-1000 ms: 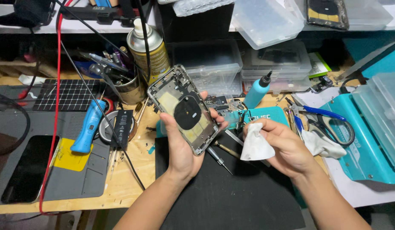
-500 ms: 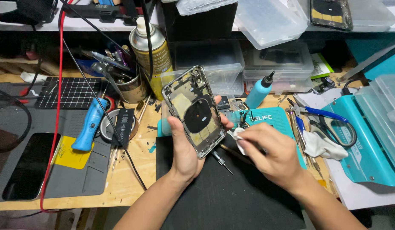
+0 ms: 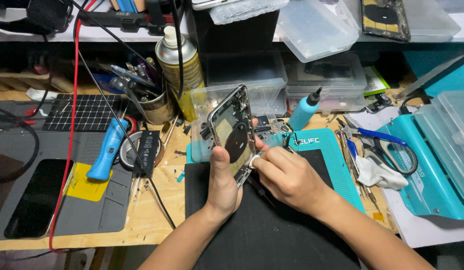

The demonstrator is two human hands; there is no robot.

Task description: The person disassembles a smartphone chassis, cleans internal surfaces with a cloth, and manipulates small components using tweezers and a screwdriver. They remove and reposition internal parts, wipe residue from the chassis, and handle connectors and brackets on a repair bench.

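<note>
Left hand [image 3: 223,186] is wrapped around the lower end of a stripped phone housing [image 3: 233,134], thumb up the inner face, holding it tilted upright over the black mat [image 3: 272,235] on the table [image 3: 157,215]. Right hand [image 3: 292,180] is curled nearly shut, fingertips pinching a small white wipe [image 3: 253,160] against the housing's lower edge.
</note>
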